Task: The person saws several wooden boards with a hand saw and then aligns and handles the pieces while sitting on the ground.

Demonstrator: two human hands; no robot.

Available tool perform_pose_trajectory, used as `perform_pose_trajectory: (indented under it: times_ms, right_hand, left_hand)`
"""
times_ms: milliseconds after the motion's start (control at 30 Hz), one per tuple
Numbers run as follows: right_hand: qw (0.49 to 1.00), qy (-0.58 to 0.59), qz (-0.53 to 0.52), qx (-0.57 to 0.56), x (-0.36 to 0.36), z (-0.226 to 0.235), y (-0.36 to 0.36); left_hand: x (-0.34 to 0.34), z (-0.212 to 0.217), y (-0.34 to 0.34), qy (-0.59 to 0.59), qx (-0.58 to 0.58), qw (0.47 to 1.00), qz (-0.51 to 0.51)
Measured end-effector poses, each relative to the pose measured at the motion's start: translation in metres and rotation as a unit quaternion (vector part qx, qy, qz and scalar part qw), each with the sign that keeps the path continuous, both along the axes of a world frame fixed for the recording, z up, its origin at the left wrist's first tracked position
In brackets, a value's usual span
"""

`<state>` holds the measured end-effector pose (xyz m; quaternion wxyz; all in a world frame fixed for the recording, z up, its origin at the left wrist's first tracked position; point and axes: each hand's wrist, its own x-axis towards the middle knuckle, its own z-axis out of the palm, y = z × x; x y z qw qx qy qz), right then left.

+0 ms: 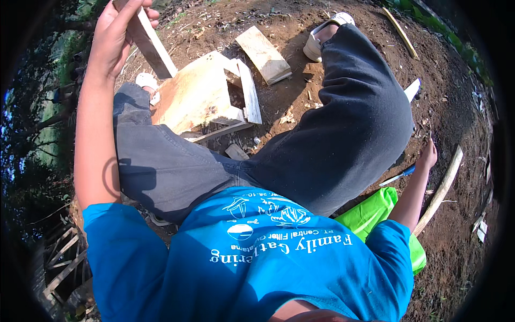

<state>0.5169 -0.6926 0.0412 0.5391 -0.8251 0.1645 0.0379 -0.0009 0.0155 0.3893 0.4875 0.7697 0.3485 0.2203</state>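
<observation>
My left hand (pixel 114 37) is raised at the upper left, its fingers wrapped round a narrow wooden board (pixel 152 47). The lower end of that board hangs by a small wooden box (pixel 190 94), which sits on the dirt between my legs. An opening shows in the box at its right side, next to an upright slat (pixel 248 91). Out to the right, my right hand (pixel 427 155) is low over the ground with its fingers pinched together. A thin tip shows at them, too small to name. A blue-handled tool (pixel 406 172) with a slim blade lies beside this hand.
A short plank (pixel 264 55) lies beyond the box, and a small wood block (pixel 236 152) nearer me. Bright green cloth or plastic (pixel 370 213) is by my right side, next to a curved stick (pixel 442 188). A pale blade (pixel 412 90) pokes out past my right knee. A wood strip (pixel 401 33) lies farther off.
</observation>
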Motion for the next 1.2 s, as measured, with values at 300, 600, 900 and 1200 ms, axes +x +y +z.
perform_pose_trajectory:
  times_ms: [300, 600, 900, 1200]
  right_hand:
    - [0.931, -0.142, 0.269, 0.203, -0.05, 0.21, 0.203]
    - [0.735, -0.136, 0.656, 0.105, -0.232, 0.398, 0.407]
    - [0.685, 0.006, 0.721, 0.103, -0.296, 0.372, 0.514]
    - [0.645, -0.092, 0.758, -0.023, -0.279, 0.357, 0.526]
  left_hand:
    - [0.052, -0.002, -0.054, -0.242, -0.211, 0.941, -0.107]
    - [0.061, -0.008, -0.058, -0.324, -0.269, 0.9, -0.118]
    - [0.083, -0.008, -0.054, -0.367, -0.376, 0.849, -0.058]
    - [0.059, -0.103, 0.02, 0.077, 0.009, 0.989, -0.125]
